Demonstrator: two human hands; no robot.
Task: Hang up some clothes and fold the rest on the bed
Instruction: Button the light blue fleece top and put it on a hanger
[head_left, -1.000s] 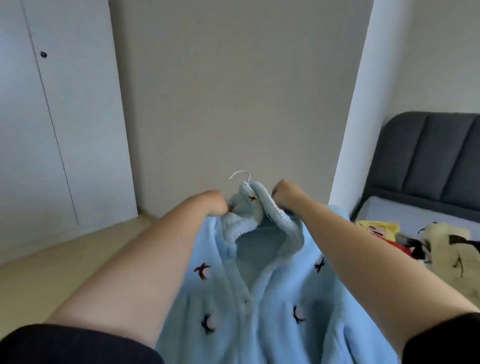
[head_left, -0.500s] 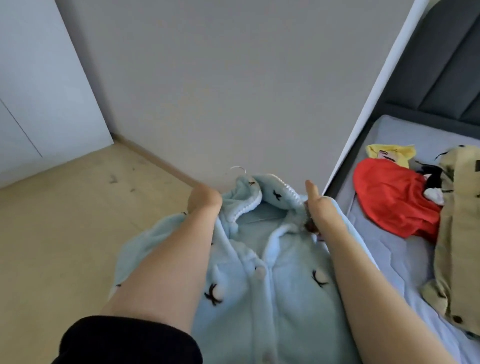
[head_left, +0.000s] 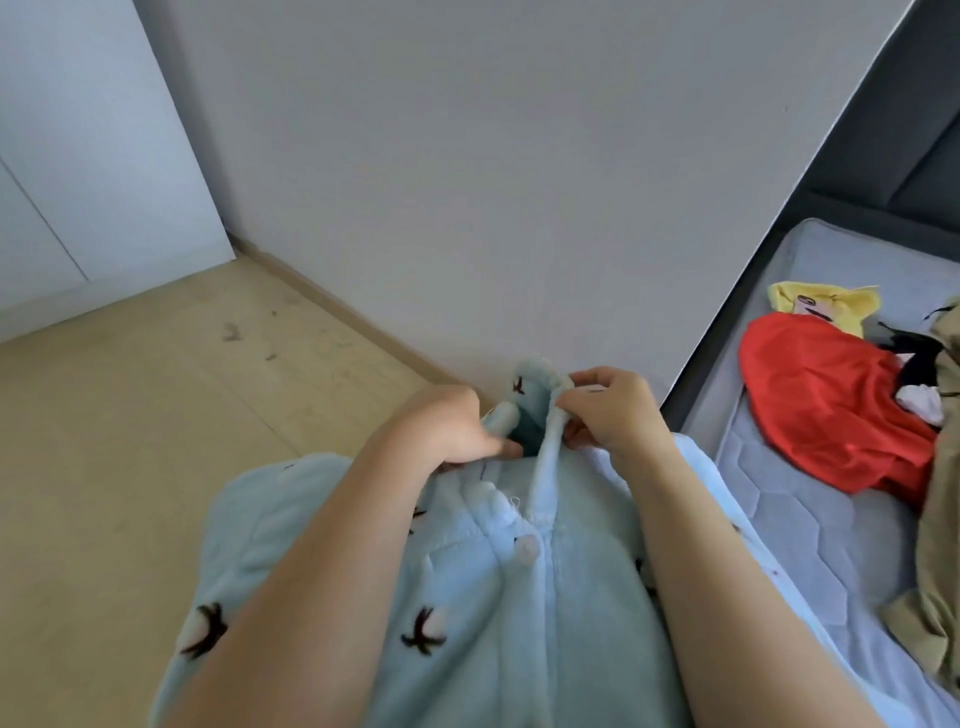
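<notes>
A light blue fleece jacket (head_left: 519, 597) with small dark embroidered marks and round buttons hangs in front of me, front side up. My left hand (head_left: 447, 431) grips the left side of its collar. My right hand (head_left: 608, 410) pinches the right collar edge, pulling the neck opening together. The white hanger hook seen earlier is hidden behind the collar. On the bed (head_left: 810, 499) to the right lie a red garment (head_left: 831, 405), a yellow printed one (head_left: 831, 306) and a tan one (head_left: 940, 545).
A plain grey wall (head_left: 493, 182) stands straight ahead, with a white wardrobe door (head_left: 88, 171) at the left. Wooden floor (head_left: 130, 441) lies below left. A dark padded headboard (head_left: 914, 156) rises behind the bed at the right.
My view has tilted down from the wall to the jacket. Both hands have come closer together at the collar, and the hanger hook is no longer visible.
</notes>
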